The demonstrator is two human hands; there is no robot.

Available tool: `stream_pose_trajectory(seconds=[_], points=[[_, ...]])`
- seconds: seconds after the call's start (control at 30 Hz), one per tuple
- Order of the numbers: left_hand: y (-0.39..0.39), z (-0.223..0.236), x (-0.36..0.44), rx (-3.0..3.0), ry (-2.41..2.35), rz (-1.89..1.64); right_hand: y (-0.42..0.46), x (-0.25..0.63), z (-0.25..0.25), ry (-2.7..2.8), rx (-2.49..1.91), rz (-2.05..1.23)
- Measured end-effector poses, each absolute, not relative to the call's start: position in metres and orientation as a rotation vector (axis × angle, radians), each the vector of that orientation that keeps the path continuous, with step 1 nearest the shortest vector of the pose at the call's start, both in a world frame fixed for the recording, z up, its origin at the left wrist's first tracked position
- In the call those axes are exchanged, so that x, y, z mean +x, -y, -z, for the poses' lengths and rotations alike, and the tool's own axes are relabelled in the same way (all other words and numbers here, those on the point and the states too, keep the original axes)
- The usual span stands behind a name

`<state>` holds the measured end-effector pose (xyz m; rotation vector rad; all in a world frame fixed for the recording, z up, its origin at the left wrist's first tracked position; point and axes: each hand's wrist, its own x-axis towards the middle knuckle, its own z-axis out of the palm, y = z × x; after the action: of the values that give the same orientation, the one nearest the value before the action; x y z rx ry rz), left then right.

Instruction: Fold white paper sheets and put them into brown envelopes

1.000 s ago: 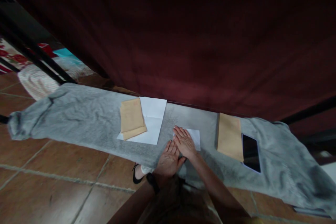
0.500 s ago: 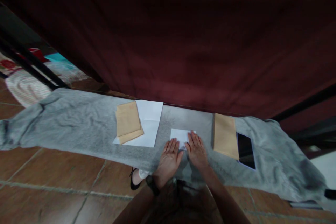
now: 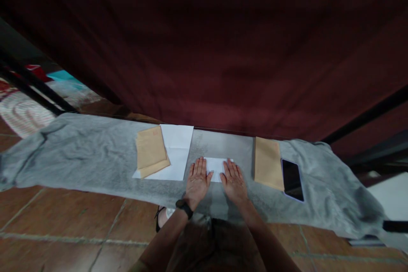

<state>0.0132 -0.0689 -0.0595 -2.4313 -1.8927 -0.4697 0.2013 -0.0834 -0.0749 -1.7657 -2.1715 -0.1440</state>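
Note:
A small folded white paper lies flat on the grey cloth in front of me. My left hand is laid flat at its left edge, fingers stretched out. On the paper's right side rests my right hand, palm down with the fingers extended. Both thumbs point inward over the paper, and part of it is hidden under the hands. To the left, several brown envelopes lie on a larger white sheet with a crease across it. A stack of brown envelopes sits to the right.
A phone lies right of the envelope stack. The grey cloth covers a long narrow surface and is rumpled at both ends. A dark red curtain hangs behind it, between dark metal bars. Tiled floor shows in front.
My left hand has slid from the paper's middle out to its left edge. My right hand stays flat on the right side. The whole view has shifted slightly.

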Motion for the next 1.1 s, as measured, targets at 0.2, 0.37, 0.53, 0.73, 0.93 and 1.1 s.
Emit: stream_pose_trajectory(seconds=[0.2,0.37,0.53,0.73,0.93,1.1], points=[[0.072,0.056,0.017,-2.385,1.915,0.395,0.083,0.202,0.079,2.149,-1.754,0.173],[0.096,0.058,0.016,-2.523,1.693,0.431,0.083,0.203,0.082,2.147,-1.743,0.184],[0.11,0.057,0.013,-2.557,1.659,0.42,0.082,0.202,0.076,2.149,-1.756,0.156],[0.111,0.054,0.015,-2.569,1.669,0.413,0.118,0.203,0.069,2.247,-1.69,0.108],[0.094,0.034,0.016,-2.611,1.801,0.479,0.158,0.21,0.066,2.244,-1.706,0.109],[0.051,0.008,0.026,-2.656,1.842,0.45,0.156,0.206,0.062,2.193,-1.751,0.063]])
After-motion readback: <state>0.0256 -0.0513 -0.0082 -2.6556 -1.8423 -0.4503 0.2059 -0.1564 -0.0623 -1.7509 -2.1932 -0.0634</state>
